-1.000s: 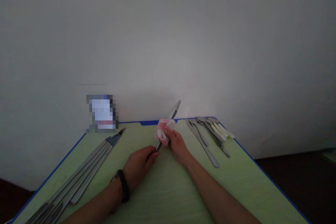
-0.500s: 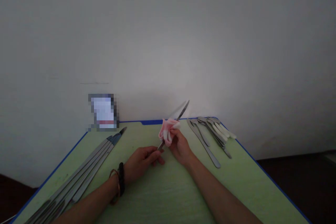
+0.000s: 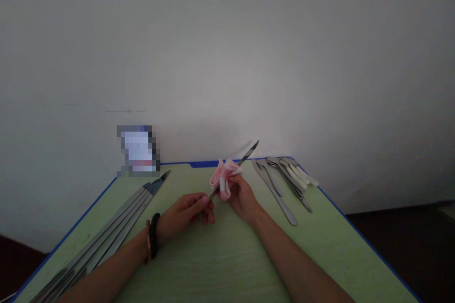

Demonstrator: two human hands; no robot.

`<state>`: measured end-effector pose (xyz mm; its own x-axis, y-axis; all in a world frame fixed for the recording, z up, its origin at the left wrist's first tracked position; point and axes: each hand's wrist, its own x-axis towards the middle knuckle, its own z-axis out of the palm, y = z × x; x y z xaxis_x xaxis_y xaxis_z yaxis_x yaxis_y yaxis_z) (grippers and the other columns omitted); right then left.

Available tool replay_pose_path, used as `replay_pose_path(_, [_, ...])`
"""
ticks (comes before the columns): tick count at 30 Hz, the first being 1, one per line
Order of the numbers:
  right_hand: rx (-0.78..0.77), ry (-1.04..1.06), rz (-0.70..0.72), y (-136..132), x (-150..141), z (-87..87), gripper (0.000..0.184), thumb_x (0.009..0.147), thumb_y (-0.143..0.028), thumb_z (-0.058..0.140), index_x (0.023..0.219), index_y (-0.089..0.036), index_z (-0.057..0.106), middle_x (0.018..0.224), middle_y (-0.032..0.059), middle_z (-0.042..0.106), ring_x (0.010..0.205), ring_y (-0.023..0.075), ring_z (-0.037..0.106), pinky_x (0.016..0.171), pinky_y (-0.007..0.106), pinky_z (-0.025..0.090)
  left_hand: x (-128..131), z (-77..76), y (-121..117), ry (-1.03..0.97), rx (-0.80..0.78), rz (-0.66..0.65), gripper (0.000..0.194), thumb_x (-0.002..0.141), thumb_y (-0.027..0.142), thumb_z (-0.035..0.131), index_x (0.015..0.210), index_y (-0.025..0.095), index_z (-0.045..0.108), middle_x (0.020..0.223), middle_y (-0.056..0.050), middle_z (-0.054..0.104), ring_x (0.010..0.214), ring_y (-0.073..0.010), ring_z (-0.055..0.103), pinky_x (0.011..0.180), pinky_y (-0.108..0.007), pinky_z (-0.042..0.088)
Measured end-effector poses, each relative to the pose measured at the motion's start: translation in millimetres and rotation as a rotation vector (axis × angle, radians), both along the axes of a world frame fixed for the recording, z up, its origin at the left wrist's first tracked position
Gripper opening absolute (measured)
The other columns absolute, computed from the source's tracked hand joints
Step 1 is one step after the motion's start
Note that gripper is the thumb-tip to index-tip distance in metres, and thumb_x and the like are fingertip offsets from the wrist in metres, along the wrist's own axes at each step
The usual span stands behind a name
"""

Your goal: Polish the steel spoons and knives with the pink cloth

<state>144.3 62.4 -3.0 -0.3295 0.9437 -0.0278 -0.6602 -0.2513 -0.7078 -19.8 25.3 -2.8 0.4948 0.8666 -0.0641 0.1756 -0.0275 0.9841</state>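
A metal table knife [image 3: 249,151] is held slantwise above the table, its blade pointing up and to the right. My left hand [image 3: 188,210] is closed round the end of its handle. Folded about the knife's middle is a pink and white cloth [image 3: 225,180], pinched by my right hand [image 3: 243,196]. The cloth and fingers hide that stretch of the knife.
Several long knives [image 3: 121,218] lie along the left of the green table [image 3: 213,260]. On the right are more knives [image 3: 279,196], spoons and white-handled cutlery [image 3: 298,175]. A blurred-out screen [image 3: 139,151] stands at the back left, by the wall [image 3: 227,57].
My left hand has shifted a little to the left with the knife handle. The knife tilts flatter, and the cloth has spread slightly left under my right hand.
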Motion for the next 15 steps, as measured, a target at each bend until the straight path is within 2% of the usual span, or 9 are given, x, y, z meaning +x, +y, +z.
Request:
replay_pose_path(5, [0.009, 0.011, -0.006, -0.3, -0.9, -0.2, 0.007, 0.063, -0.022, 0.053, 0.066, -0.017, 0.057, 0.059, -0.002, 0.058, 0.055, 0.0118, 0.05, 0.054, 0.025, 0.04, 2.1, -0.6, -1.2, 0.049, 0.057, -0.007, 0.033, 0.082, 0.048, 0.048, 0.072, 0.016, 0.054, 0.064, 0.001, 0.063, 0.056, -0.0102, 0.05, 0.052, -0.021, 0.032])
replay_pose_path(10, [-0.044, -0.044, -0.048, 1.1, -2.1, -4.1, 0.007, 0.065, -0.022, 0.054, 0.068, -0.017, 0.057, 0.061, -0.0017, 0.058, 0.058, 0.0124, 0.05, 0.057, 0.024, 0.04, 6.3, -0.4, -2.7, 0.075, 0.025, 0.048, 0.028, 0.078, 0.045, 0.051, 0.072, 0.018, 0.05, 0.056, 0.004, 0.059, 0.05, -0.0094, 0.047, 0.048, -0.02, 0.03])
replay_pose_path(15, [-0.024, -0.06, -0.08, 4.2, -4.2, -8.1, 0.007, 0.067, -0.023, 0.056, 0.069, -0.016, 0.057, 0.064, -0.0015, 0.058, 0.063, 0.0127, 0.05, 0.063, 0.025, 0.039, 7.8, -0.4, -3.7, 0.134, 0.046, 0.123, 0.027, 0.077, 0.044, 0.051, 0.068, 0.018, 0.05, 0.053, 0.004, 0.058, 0.044, -0.0088, 0.043, 0.045, -0.02, 0.029])
